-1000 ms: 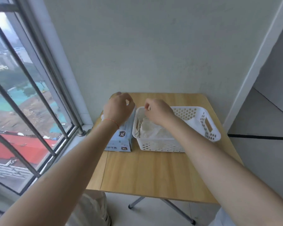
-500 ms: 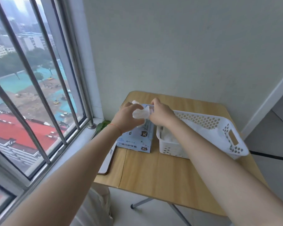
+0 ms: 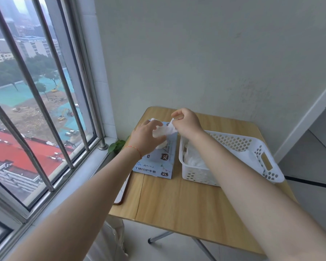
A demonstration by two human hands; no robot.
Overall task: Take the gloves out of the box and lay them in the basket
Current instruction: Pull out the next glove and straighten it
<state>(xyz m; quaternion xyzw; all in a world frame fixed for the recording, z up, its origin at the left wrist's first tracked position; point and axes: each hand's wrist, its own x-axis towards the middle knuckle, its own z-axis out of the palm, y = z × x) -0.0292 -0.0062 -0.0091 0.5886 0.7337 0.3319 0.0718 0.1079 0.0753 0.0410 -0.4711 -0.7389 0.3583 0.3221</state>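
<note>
Counter (image 3: 177, 200): light wood-grain laminate, rounded far corners, a seam running front to back near the left edge; metal folding legs (image 3: 158, 239) below.

Box (image 3: 158, 159): pale blue cardboard, rectangular, lying flat on the counter's left part, printed with black "XL" badges and a line of dark characters on the near end. Top opening hidden under the hands.

Glove (image 3: 163, 131): thin, white, semi-translucent film, crumpled and stretched into a soft wrinkled band just above the box top, between both hands.

Left hand (image 3: 146, 136): over the box, grip closed round the lower left bunch of the glove, fingers curled; thin orange cord (image 3: 135, 148) round the wrist.

Right hand (image 3: 187, 122): raised a little higher, grip pinching the upper right end of the same glove between thumb and fingertips, remaining fingers curled.

Basket (image 3: 267, 164): white moulded plastic, rectangular with rounded corners, walls perforated with round holes, slot handle in the right end; just beside the box on its right, a narrow strip of counter between them.

Heap of gloves (image 3: 193, 159): white, crinkled, lying in the basket's left end, partly hidden by the right forearm.

Green leaves (image 3: 117, 146): smooth, broad, between counter edge and window sill.

Window (image 3: 45, 110): glass behind round grey metal bars.

Wall (image 3: 196, 53): matt, pale, faintly scuffed.
</note>
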